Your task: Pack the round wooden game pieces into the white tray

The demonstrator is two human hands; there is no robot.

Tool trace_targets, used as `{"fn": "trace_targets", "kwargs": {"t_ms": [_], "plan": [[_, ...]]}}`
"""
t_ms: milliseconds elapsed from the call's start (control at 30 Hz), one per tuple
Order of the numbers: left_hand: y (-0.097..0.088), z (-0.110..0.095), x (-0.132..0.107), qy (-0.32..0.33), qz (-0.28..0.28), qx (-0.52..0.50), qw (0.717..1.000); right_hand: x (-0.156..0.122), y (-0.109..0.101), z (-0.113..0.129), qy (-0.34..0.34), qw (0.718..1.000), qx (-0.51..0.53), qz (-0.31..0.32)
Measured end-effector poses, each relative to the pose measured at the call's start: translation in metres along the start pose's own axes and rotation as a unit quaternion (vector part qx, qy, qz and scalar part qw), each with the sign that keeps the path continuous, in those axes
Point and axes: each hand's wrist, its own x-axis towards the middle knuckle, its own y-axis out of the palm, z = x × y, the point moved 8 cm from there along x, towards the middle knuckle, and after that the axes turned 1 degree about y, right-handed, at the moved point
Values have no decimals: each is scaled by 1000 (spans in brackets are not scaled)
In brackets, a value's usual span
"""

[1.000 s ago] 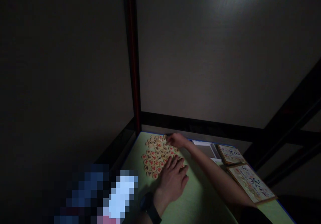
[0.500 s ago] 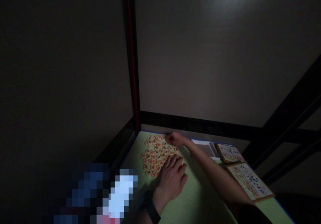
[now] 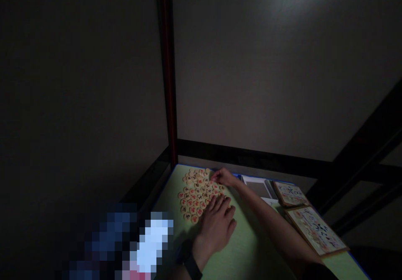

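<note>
Over the green tabletop point(image 3: 241, 248) the left hand point(image 3: 216, 225) lies palm down, splayed, holding nothing; at its one o'clock the right hand point(image 3: 224, 177) curls, grip impossible to tell; round inscribed pieces point(image 3: 200, 197) cluster toward the tabletop's eleven o'clock.

Dim grey walls point(image 3: 251, 83); reddish corner post point(image 3: 170, 83).

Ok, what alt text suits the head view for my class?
A person's left hand covers some round, character-marked pieces on a green table; the right hand is curled by farther ones. Two patterned panels lie to the right.
</note>
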Motion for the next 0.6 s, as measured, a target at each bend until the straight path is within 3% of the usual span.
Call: {"fn": "trace_targets", "kwargs": {"t_ms": [133, 267, 367, 500, 600], "plan": [[2, -1, 0, 4, -4, 0, 1000, -2, -4, 29, -33, 998, -50, -22], [5, -1, 0, -2, 3, 1, 1000, -5, 8, 74, -92, 991, -101, 2], [6, 0, -1, -7, 3, -2, 1000, -6, 18, 96, -106, 985, -137, 21], [5, -1, -1, -5, 5, -7, 1000, -4, 18, 96, -98, 982, -157, 31], [2, -2, -1, -2, 1, -9, 1000, 1, 6, 76, -62, 986, -151, 19]]}}
